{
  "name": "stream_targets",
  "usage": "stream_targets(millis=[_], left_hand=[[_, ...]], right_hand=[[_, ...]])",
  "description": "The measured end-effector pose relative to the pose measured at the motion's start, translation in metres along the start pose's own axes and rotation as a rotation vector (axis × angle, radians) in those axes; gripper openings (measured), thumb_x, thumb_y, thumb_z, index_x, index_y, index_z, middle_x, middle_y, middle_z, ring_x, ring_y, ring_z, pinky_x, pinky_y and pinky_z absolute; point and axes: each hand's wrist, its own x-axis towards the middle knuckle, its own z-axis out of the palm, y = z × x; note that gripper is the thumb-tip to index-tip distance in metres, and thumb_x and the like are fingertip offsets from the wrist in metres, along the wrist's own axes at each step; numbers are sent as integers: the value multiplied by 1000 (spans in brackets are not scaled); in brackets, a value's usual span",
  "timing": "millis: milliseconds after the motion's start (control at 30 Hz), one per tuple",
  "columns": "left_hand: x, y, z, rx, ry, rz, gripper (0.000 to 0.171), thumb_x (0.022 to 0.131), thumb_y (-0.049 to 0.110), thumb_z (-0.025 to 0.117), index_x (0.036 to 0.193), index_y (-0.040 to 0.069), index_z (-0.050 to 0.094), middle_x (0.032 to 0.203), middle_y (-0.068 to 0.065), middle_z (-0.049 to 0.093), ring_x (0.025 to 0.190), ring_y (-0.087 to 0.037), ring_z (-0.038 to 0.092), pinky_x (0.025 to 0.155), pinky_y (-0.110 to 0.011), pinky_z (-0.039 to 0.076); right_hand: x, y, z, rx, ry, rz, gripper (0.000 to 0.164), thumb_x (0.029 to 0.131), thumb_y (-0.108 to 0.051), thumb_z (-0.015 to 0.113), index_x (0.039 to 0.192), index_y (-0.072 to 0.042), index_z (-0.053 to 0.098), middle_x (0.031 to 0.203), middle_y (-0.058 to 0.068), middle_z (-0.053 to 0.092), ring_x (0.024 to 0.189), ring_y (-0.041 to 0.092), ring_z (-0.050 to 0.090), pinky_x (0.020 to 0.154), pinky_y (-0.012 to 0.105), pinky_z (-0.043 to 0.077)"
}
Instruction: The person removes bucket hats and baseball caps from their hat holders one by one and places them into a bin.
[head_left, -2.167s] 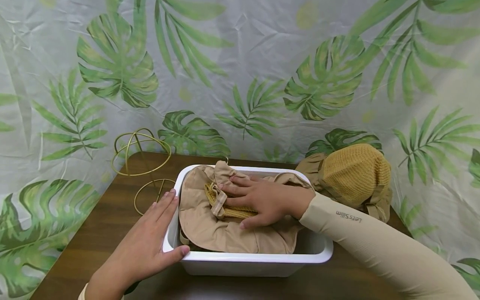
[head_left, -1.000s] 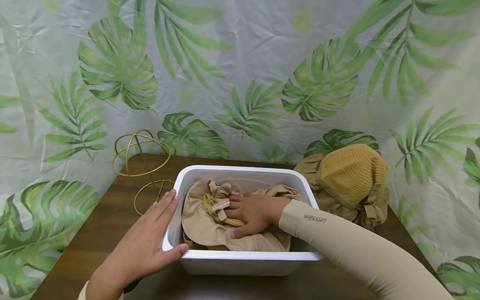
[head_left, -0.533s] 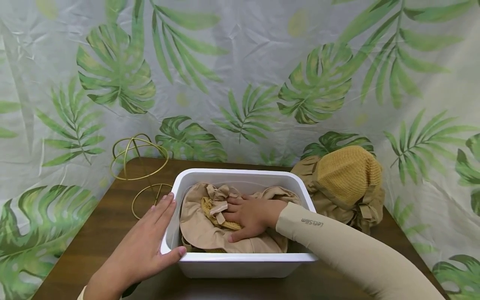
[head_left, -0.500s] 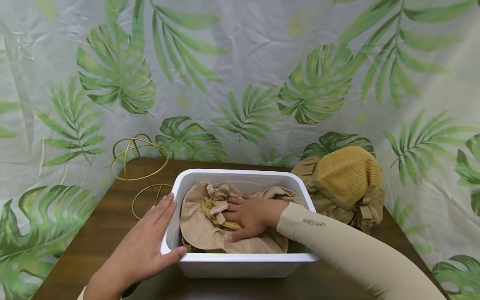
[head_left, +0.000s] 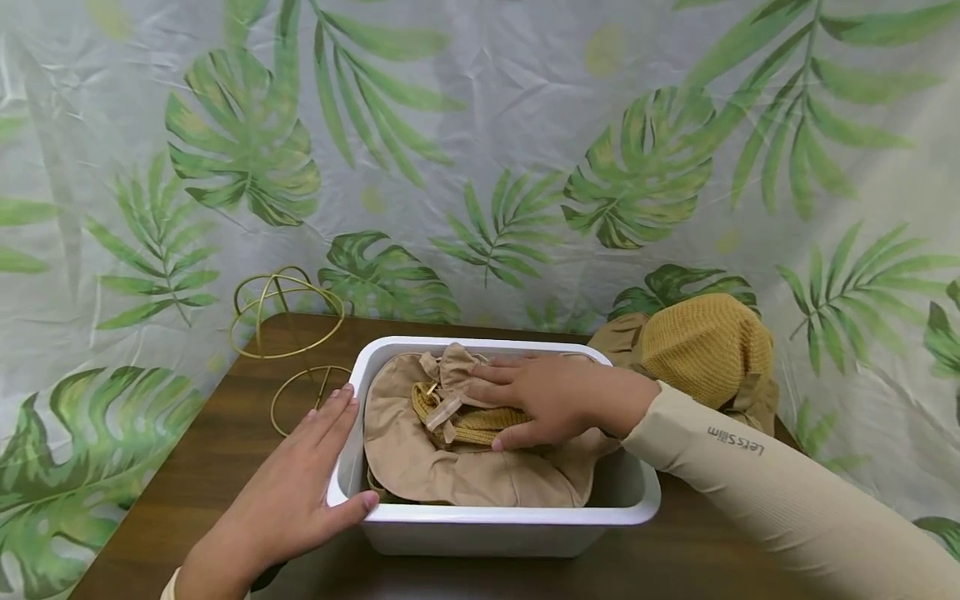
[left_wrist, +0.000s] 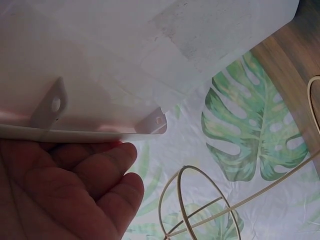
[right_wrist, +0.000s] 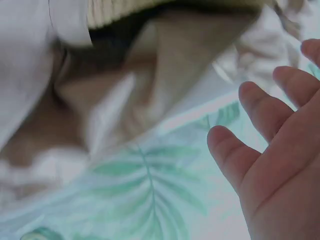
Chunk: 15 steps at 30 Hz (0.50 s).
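Note:
A white plastic tub (head_left: 495, 514) holds a beige cloth hat (head_left: 420, 458) with a mustard knitted part (head_left: 480, 425) and a ribbon bow at its middle. My right hand (head_left: 555, 396) is spread palm-down over the hat, fingers extended. In the right wrist view, the fingers (right_wrist: 227, 150) appear apart from the blurred fabric (right_wrist: 150, 75). My left hand (head_left: 292, 483) rests against the tub's left rim, fingers extended along the outside and thumb over the front corner. The left wrist view shows its fingertips (left_wrist: 117, 157) beneath the rim.
A second mustard knitted hat with a beige brim (head_left: 705, 346) sits on the table right of the tub. At the back left stands a gold wire stand (head_left: 288, 325). Leaf-printed cloth (head_left: 495, 125) hangs behind the brown wooden table (head_left: 202, 458).
My right hand pressed down deep into the tub, then rose and shifted right. The hat has puffed back up with it. The left hand keeps its place on the rim.

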Motion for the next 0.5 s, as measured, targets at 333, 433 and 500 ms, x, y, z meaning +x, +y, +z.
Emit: stream_targets(millis=[333, 433, 500], left_hand=[[0, 0, 0, 0, -17, -12, 93, 83, 53, 69, 144, -11, 41, 155, -23, 34, 143, -36, 32, 119, -26, 8], [0, 0, 0, 2, -25, -22, 94, 83, 54, 69, 145, -10, 41, 156, -22, 33, 143, -35, 31, 119, -37, 21], [0, 0, 0, 3, -28, -25, 94, 83, 54, 69, 145, -10, 40, 156, -22, 33, 144, -34, 31, 117, -43, 26]], right_hand=[[-56, 26, -27, 116, 225, 69, 79, 96, -62, 48, 159, -20, 25, 165, 7, 12, 147, 36, 20, 113, 60, 24], [-71, 34, -25, 146, 279, 107, 79, 96, -58, 51, 158, -17, 27, 165, 10, 12, 147, 38, 22, 111, 61, 28], [-79, 38, -19, 175, 305, 130, 77, 97, -55, 53, 158, -15, 28, 165, 11, 13, 146, 39, 24, 110, 61, 30]])
